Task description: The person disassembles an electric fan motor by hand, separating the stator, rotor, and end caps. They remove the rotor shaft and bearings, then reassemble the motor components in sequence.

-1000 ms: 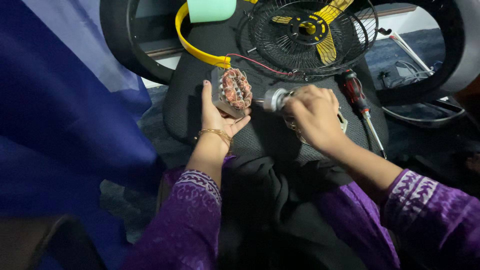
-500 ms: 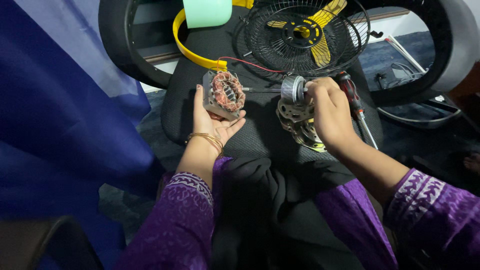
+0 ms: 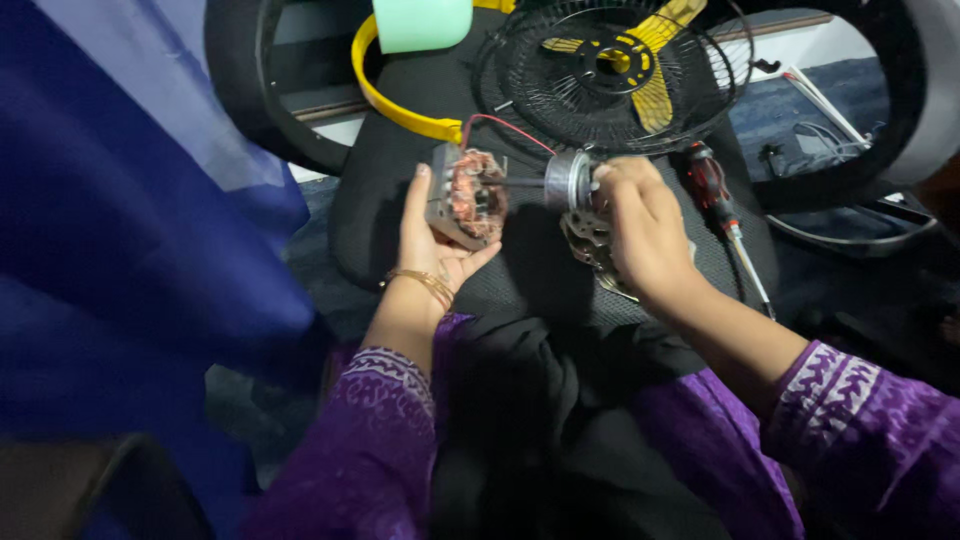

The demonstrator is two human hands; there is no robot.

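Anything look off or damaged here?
Motor is apart: left hand holds the copper-wound stator, right hand holds the rotor pulled out of it. Fan guard lies loose behind. No visible damage.

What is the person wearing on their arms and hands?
Both arms have purple sleeves with a pale printed pattern band at the cuff: left sleeve, right sleeve. The left wrist wears a thin gold bangle. Both hands are bare, no gloves.

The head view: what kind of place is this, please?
Probably an informal fan repair spot, at home or in a small workshop. The left hand holds a copper-wound motor stator, the right hand holds the rotor, and a wire fan guard and a screwdriver lie close by.
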